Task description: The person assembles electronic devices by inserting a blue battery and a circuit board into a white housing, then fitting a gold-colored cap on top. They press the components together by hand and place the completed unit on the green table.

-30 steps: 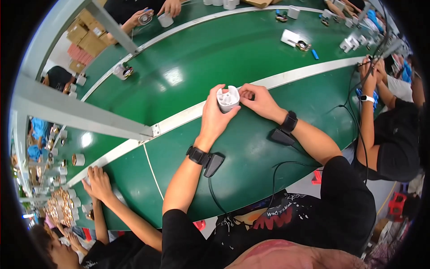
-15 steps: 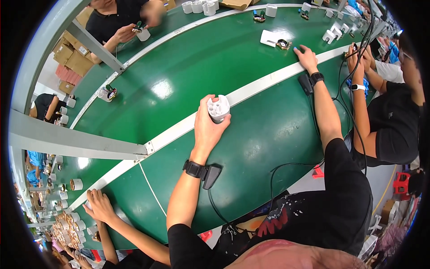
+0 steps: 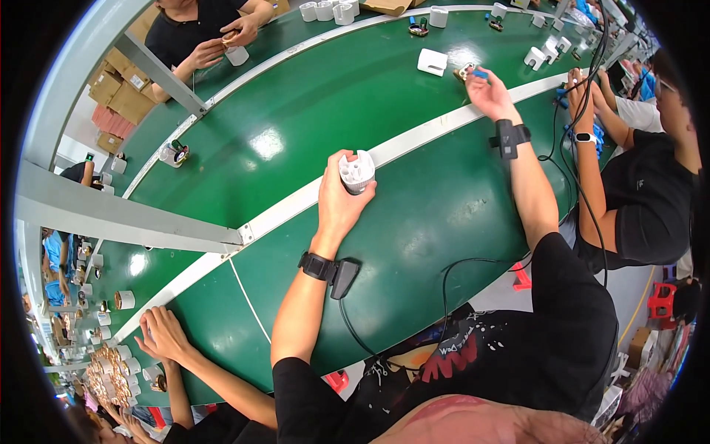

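Observation:
My left hand (image 3: 339, 201) is closed around a white ribbed cylindrical housing (image 3: 357, 175), holding it upright over the white rail. The housing has a notched rim, and small posts and holes show inside it. Over the green belt at the upper right, my right hand (image 3: 489, 96) has its fingers curled on a small round gold-and-white part (image 3: 463, 72). A blue piece (image 3: 481, 73) shows at those fingertips; whether it is a finger cover or belongs to the part, I cannot tell. A white notched sleeve (image 3: 433, 62) lies on the belt just left of that hand.
A white rail (image 3: 429, 137) divides the green belt from my green worktop (image 3: 414, 222). A grey metal post (image 3: 126, 218) crosses at left. Black cables (image 3: 562, 148) hang at right. Co-workers sit across, left and right. White housings with gold parts (image 3: 112, 374) cluster at lower left.
My right hand has moved left and closed on the small gold-and-white part. Things on the belt have shifted left. My left hand still holds the white housing, nearly in place.

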A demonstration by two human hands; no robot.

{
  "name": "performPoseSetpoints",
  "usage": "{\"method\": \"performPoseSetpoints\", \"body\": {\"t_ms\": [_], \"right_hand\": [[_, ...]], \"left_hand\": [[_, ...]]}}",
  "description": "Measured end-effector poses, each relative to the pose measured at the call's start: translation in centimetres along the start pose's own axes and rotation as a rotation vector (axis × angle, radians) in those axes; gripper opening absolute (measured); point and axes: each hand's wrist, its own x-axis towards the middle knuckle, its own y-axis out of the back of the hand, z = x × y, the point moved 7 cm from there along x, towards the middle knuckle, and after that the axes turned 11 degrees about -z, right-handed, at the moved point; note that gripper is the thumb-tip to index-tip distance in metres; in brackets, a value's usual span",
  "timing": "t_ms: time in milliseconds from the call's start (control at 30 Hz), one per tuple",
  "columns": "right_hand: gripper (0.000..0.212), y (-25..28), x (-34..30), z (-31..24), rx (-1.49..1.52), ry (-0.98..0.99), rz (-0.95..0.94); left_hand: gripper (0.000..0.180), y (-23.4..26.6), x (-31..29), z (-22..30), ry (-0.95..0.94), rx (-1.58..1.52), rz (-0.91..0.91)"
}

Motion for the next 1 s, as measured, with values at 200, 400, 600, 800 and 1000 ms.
{"method": "performPoseSetpoints", "body": {"t_ms": [200,400,600,800,1000], "right_hand": [[0.028,-12.9,1.8,11.7,0.118,0.203,-0.143],[0.035,-17.1,1.1,20.6,-0.872,0.141,-0.003],[0.024,-19.3,-1.1,21.8,-1.114,0.262,-0.015],[0.012,-19.6,-1.2,21.5,-1.035,0.365,-0.078],[0.012,-20.3,-1.2,21.3,-1.184,0.358,-0.244]], "left_hand": [[0.06,0.2,-0.1,0.0,-0.08,-0.009,0.026],[0.065,0.6,-0.1,0.3,-0.181,0.006,0.059],[0.072,0.7,-0.4,1.4,-0.074,0.084,0.08],[0.072,0.0,-0.3,0.8,-0.042,-0.202,-0.068],[0.082,-0.4,0.4,0.1,-0.132,-0.138,-0.298]]}}
